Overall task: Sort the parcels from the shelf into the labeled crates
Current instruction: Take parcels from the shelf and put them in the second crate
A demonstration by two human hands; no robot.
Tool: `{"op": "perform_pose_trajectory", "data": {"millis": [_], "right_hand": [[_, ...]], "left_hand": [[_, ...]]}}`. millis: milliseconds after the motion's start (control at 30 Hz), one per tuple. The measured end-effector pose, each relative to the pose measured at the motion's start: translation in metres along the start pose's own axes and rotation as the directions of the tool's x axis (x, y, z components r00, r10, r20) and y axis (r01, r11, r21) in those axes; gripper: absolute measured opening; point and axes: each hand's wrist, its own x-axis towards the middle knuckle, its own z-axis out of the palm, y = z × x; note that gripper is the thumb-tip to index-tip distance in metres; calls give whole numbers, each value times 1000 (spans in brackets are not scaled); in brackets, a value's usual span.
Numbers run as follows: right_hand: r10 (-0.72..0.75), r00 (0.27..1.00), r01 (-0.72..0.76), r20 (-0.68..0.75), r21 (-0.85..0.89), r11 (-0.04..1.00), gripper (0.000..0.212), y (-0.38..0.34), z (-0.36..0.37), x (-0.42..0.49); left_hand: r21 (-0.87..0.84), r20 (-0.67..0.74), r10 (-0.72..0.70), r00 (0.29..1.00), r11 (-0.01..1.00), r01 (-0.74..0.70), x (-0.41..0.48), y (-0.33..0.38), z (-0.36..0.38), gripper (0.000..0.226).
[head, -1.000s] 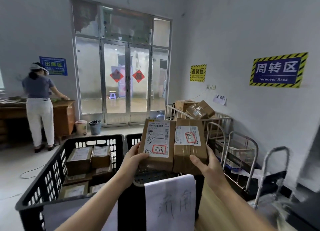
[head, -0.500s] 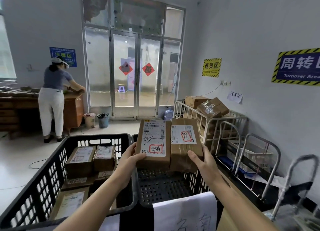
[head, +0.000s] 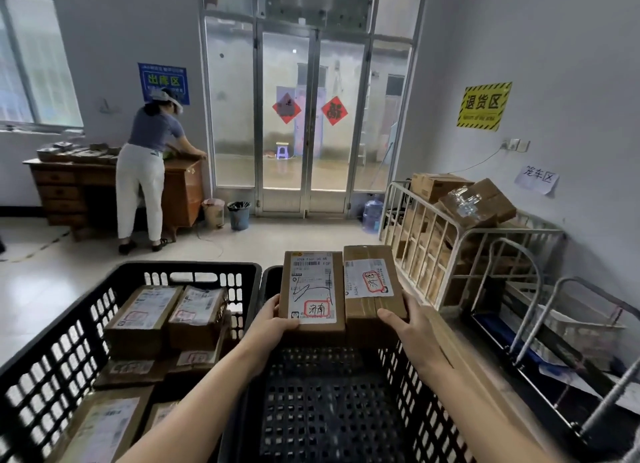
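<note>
I had brought both boxes down lower over the far end of the right black crate (head: 329, 410), beside the left crate (head: 52, 376), with the left box (head: 311, 289) and the right box (head: 370, 299) touching side by side, my left hand (head: 273, 327) curled round one and my right hand (head: 408, 327) curled round the other.

The parcels (head: 363, 310) are matt brown cardboard with smooth white paper labels (head: 313, 296). The crates (head: 329, 410) are black perforated plastic. The desk (head: 181, 192) is glossy wood, the floor (head: 284, 240) shiny.
</note>
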Motion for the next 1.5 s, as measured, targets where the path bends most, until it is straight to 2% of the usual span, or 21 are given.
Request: {"op": "perform_pose_trajectory", "data": {"millis": [300,467,733,1133,1400,1500], "right_hand": [[203,976,-207,85,46,977,43,93,26,56],[312,945,-322,103,105,941,43,136,42,73],[419,896,-433,147,81,898,52,184,46,87],[473,856,-483,210,-6,876,52,224,55,95],[430,882,-414,194,-117,903,53,232,64,97],[412,894,-389,177,-150,909,53,226,69,97]], "left_hand": [[101,-194,-224,955,964,247,62,-54,6,54],[65,-301,-233,925,962,264,92,-70,13,42],[142,-407,-310,859,908,394,117,-117,16,46],[140,-435,-344,832,887,440,141,-162,12,42],[192,-505,-288,813,881,432,153,-182,11,39],[285,-515,-263,816,845,452,156,-182,13,42]]}}
